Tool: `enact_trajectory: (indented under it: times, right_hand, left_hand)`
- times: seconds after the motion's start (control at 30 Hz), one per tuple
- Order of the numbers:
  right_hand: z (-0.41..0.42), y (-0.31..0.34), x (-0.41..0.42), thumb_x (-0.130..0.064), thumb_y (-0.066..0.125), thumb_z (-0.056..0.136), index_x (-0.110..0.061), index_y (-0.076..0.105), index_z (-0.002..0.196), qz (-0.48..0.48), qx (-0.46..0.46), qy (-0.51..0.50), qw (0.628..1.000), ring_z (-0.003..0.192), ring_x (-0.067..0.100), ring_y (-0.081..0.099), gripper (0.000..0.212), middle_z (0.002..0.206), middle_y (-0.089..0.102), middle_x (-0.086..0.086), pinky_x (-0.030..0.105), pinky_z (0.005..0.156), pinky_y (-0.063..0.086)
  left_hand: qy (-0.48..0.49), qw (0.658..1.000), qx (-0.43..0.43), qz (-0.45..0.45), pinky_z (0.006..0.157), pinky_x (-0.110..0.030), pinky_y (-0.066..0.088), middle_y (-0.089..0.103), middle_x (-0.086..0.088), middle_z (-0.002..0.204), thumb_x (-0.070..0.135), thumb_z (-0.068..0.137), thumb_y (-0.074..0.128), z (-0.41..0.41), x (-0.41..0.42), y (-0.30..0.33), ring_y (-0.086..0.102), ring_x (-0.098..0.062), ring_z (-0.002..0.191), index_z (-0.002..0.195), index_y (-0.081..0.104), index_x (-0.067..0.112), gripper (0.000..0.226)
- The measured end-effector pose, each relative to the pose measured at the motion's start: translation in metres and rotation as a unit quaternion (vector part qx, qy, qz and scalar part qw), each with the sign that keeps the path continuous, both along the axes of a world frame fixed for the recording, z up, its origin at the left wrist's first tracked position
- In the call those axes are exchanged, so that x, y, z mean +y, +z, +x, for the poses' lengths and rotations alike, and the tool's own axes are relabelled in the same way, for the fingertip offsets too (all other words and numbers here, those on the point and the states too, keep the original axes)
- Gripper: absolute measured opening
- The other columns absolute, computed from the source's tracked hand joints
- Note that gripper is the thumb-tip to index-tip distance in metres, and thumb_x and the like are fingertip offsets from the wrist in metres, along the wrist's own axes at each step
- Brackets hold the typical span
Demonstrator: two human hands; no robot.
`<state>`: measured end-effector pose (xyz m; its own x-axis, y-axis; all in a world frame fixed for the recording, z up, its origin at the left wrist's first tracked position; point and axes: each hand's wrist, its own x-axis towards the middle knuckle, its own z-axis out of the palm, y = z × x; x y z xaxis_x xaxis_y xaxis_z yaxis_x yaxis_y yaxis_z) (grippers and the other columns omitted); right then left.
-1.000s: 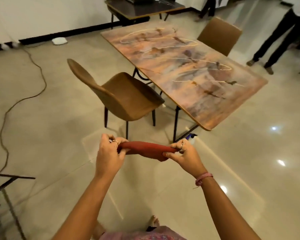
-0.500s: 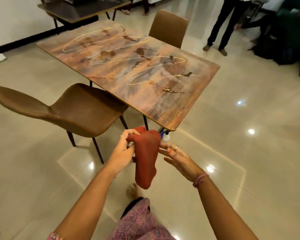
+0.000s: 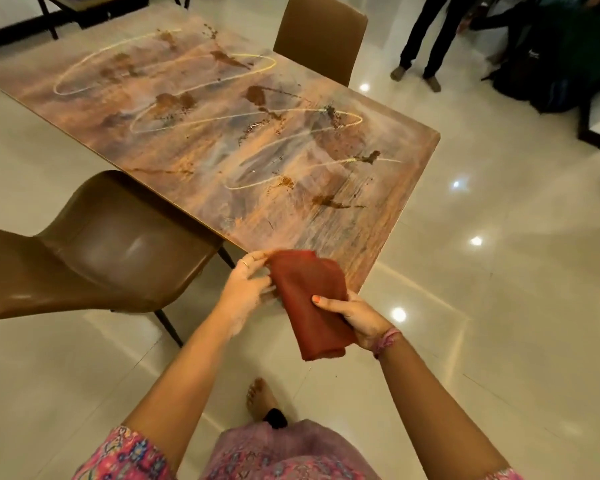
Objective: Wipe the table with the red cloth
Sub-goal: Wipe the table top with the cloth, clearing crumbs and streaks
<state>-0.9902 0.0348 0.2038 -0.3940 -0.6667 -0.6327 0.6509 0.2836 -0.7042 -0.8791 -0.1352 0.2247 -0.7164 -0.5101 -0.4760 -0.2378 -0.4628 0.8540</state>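
Observation:
The red cloth [image 3: 309, 299], folded into a thick pad, hangs over the near corner of the wooden table [image 3: 395, 188]. My right hand [image 3: 355, 315] grips the cloth from the right side, thumb on top. My left hand [image 3: 248, 284] pinches the cloth's upper left edge with its fingertips. The tabletop is smeared with brown stains and pale yellow looping streaks across most of its length.
A brown chair [image 3: 94, 247] stands at the table's near left side, close to my left arm. A second brown chair [image 3: 321, 36] sits at the far side. A person's legs [image 3: 423, 46] and dark bags [image 3: 555, 57] are at the back right. Glossy tiled floor surrounds the table.
I have stepped closer to the table's near corner. The cloth went from stretched between both hands to hanging from the left, and is now folded and held by both hands at the corner.

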Motion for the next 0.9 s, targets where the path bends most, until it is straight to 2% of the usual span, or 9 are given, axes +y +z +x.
enact_trajectory:
  times: [0.2, 0.23, 0.33, 0.4, 0.47, 0.57, 0.63, 0.7, 0.9]
  right_hand:
    - [-0.072, 0.019, -0.002, -0.005, 0.058, 0.092, -0.013, 0.058, 0.114, 0.110, 0.209, 0.038, 0.971, 0.082, 0.015, 0.069, 0.023, 0.099, 0.071, 0.003, 0.027, 0.072, 0.056]
    - [-0.089, 0.022, -0.004, -0.007, 0.057, 0.094, -0.015, 0.056, 0.112, 0.154, 0.294, 0.077, 0.940, 0.086, 0.018, 0.067, 0.019, 0.101, 0.069, 0.004, 0.030, 0.074, 0.053]
    - [-0.124, 0.017, -0.024, -0.007, 0.051, 0.091, -0.019, 0.054, 0.102, 0.274, 0.526, 0.163, 0.788, 0.085, 0.028, 0.059, 0.017, 0.096, 0.064, 0.008, 0.030, 0.072, 0.042]
    - [-0.129, -0.003, -0.045, -0.001, 0.047, 0.090, -0.011, 0.054, 0.124, 0.303, 0.571, 0.191, 0.739, 0.105, 0.032, 0.057, 0.037, 0.123, 0.059, 0.015, 0.032, 0.089, 0.043]
    - [-0.118, -0.028, -0.061, 0.005, 0.040, 0.090, -0.012, 0.031, 0.148, 0.323, 0.552, 0.258, 0.724, 0.136, 0.032, 0.034, 0.061, 0.152, 0.033, 0.012, 0.038, 0.113, 0.026]
    - [-0.078, -0.056, -0.076, 0.005, 0.035, 0.089, -0.014, 0.015, 0.152, 0.311, 0.576, 0.310, 0.689, 0.147, 0.031, 0.004, 0.069, 0.160, 0.009, 0.008, 0.048, 0.117, 0.007]
    - [-0.047, -0.066, -0.071, 0.006, 0.034, 0.087, -0.016, 0.016, 0.152, 0.243, 0.608, 0.353, 0.669, 0.147, 0.029, 0.002, 0.071, 0.160, 0.009, 0.006, 0.047, 0.117, 0.004]
    - [-0.029, -0.072, -0.051, 0.007, 0.034, 0.086, -0.018, 0.016, 0.152, 0.179, 0.614, 0.406, 0.653, 0.148, 0.025, 0.001, 0.073, 0.160, 0.010, 0.002, 0.042, 0.118, 0.002]
    - [-0.093, -0.067, -0.042, 0.003, 0.046, 0.089, -0.017, 0.033, 0.147, 0.184, 0.589, 0.335, 0.712, 0.147, 0.022, 0.013, 0.063, 0.157, 0.025, 0.001, 0.039, 0.119, 0.005]
  left_hand:
    - [0.142, 0.982, -0.111, 0.050, 0.079, -0.028, 0.052, 0.057, -0.004, 0.111, -0.006, 0.093, 0.044, -0.026, -0.040, -0.028, 0.062, -0.016, 0.093, 0.119, 0.052, 0.012, 0.033]
    - [0.149, 0.979, -0.121, 0.064, 0.077, -0.028, 0.051, 0.057, -0.004, 0.107, -0.004, 0.094, 0.045, -0.027, -0.040, -0.035, 0.062, -0.016, 0.092, 0.119, 0.051, 0.011, 0.031]
    - [0.156, 0.966, -0.163, 0.124, 0.071, -0.027, 0.049, 0.056, -0.003, 0.090, 0.002, 0.094, 0.048, -0.032, -0.035, -0.054, 0.058, -0.014, 0.079, 0.110, 0.050, 0.011, 0.019]
    - [0.159, 0.955, -0.180, 0.172, 0.064, -0.024, 0.044, 0.052, -0.001, 0.081, 0.006, 0.095, 0.047, -0.037, -0.026, -0.063, 0.052, -0.013, 0.070, 0.092, 0.051, 0.013, 0.008]
    - [0.163, 0.947, -0.162, 0.222, 0.065, -0.025, 0.042, 0.050, -0.003, 0.082, 0.012, 0.097, 0.045, -0.044, -0.015, -0.068, 0.052, -0.015, 0.072, 0.090, 0.052, 0.015, 0.010]
    - [0.166, 0.938, -0.148, 0.264, 0.083, -0.030, 0.044, 0.056, -0.009, 0.111, 0.024, 0.101, 0.040, -0.055, -0.004, -0.073, 0.059, -0.020, 0.100, 0.110, 0.057, 0.012, 0.023]
    - [0.188, 0.931, -0.138, 0.281, 0.081, -0.030, 0.045, 0.058, -0.011, 0.118, 0.030, 0.101, 0.038, -0.065, -0.002, -0.077, 0.060, -0.021, 0.100, 0.107, 0.061, 0.012, 0.030]
    - [0.214, 0.912, -0.135, 0.322, 0.094, -0.037, 0.045, 0.057, -0.013, 0.130, 0.039, 0.101, 0.034, -0.073, 0.000, -0.082, 0.056, -0.028, 0.116, 0.126, 0.056, 0.007, 0.046]
    - [0.245, 0.899, -0.094, 0.350, 0.109, -0.036, 0.030, 0.045, -0.012, 0.144, 0.051, 0.100, 0.021, -0.068, -0.005, -0.088, 0.043, -0.026, 0.132, 0.141, 0.039, 0.007, 0.063]
